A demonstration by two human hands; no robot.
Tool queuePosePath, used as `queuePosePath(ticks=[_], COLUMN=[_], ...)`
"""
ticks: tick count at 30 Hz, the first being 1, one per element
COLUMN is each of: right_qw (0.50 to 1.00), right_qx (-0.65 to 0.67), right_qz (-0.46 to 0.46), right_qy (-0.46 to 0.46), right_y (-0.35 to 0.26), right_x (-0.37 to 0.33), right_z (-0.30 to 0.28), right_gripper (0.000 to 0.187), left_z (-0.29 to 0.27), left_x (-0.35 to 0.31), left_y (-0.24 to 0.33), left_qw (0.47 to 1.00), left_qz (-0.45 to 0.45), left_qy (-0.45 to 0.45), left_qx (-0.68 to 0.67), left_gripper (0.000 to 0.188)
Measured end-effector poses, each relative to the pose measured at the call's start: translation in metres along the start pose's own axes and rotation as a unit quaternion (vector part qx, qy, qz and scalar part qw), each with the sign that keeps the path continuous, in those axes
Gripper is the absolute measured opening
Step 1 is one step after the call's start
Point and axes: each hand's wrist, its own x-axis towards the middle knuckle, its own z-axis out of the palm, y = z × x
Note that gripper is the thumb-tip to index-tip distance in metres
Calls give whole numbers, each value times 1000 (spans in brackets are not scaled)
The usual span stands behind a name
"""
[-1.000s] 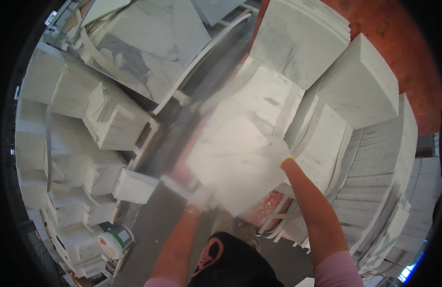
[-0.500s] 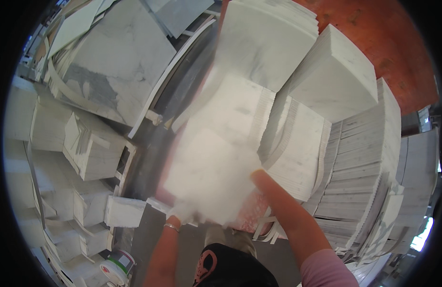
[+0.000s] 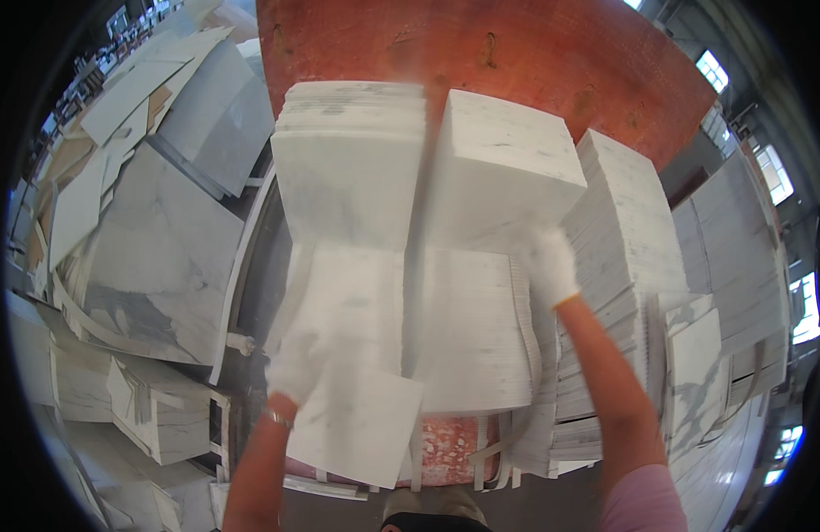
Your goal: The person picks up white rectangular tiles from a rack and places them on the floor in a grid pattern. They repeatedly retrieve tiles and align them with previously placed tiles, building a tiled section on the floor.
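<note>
My left hand (image 3: 295, 365), in a white glove, closes on the upper left edge of a thin white marble tile (image 3: 361, 430). The tile lies askew at the near end of the left row of stacked tiles (image 3: 352, 279); motion blurs my fingers there. Farther right, my gloved right hand (image 3: 552, 266) is over the right edge of the middle row of upright tiles (image 3: 476, 332), just below a taller block of tiles (image 3: 507, 168). Blur hides its finger shape, and I cannot tell whether it touches them.
A reddish board (image 3: 490, 49) stands behind the stacks. More tiles in a long row (image 3: 618, 266) stand at the right. Large grey-veined slabs (image 3: 162, 257) lean at the left, above a smaller stack of tiles (image 3: 179, 426). A speckled red surface (image 3: 450, 452) shows at the front.
My view has swung, so the stacks appear more upright and farther left. My right hand has moved away from the blurred white tile toward the right-hand stacks. My left hand stays at the tile.
</note>
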Motion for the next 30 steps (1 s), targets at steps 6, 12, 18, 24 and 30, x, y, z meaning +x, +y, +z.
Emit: queuePosePath(ticks=[6,12,18,24,30], right_qw=[980,980,980,981,983], right_qx=[-138,-151,-110,-55,-12], right_qz=[-83,10,-13,-22,-70], right_qy=[113,130,168,182,170], right_y=[60,64,78,74,71], right_x=[92,110,117,117,107], right_z=[-41,14,28,24,6], right_gripper=[73,94,88,80,65], left_z=[-89,-89,-50,-59,-60], left_x=[183,338,418,413,407], left_y=[115,167,169,179,190], left_qw=[981,927,930,938,939], left_qz=[108,238,189,198,182], left_qy=[144,271,256,159,202], left_qx=[76,103,185,237,212], left_gripper=[56,60,56,65,64])
